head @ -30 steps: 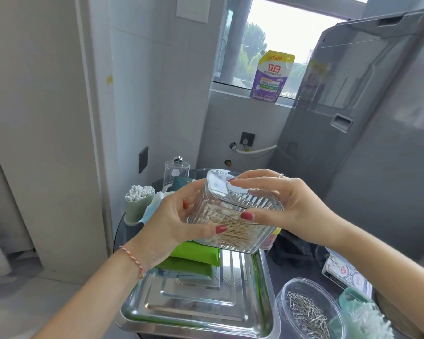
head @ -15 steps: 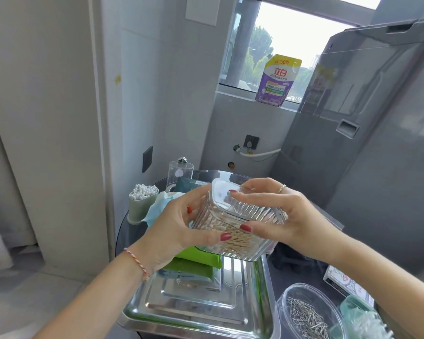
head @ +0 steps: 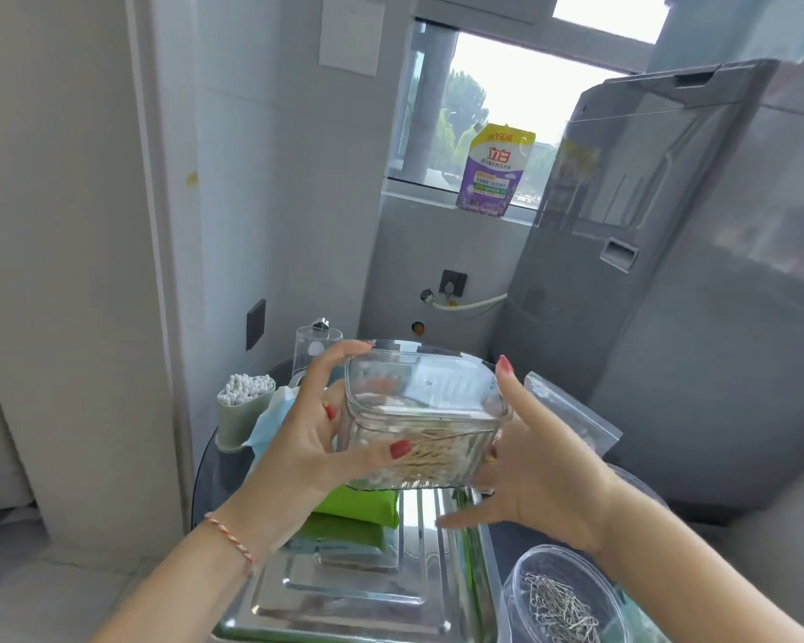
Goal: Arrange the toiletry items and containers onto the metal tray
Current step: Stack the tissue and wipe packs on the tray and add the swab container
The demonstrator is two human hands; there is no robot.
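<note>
Reaching in from the bottom corners, both forearms angle up to a clear ribbed box [head: 421, 424] held above the far end of the metal tray [head: 344, 610]. Left hand [head: 307, 438] grips the box's left side, thumb across the front wall, fingers [head: 344, 348] curled over the lid's back edge. Right hand [head: 534, 475] is spread w/ straight fingers, palm by the box's right wall, index tip up near the lid corner; can't tell if it touches. Box holds pale sticks, blurred thru the ribs. Green packs [head: 358, 515] lie on the tray, partly hidden under the box. Paper-clip tub [head: 562, 596] is cut off bottom right. Cotton-swab cup [head: 242, 410] stands on the bench beyond.
</note>
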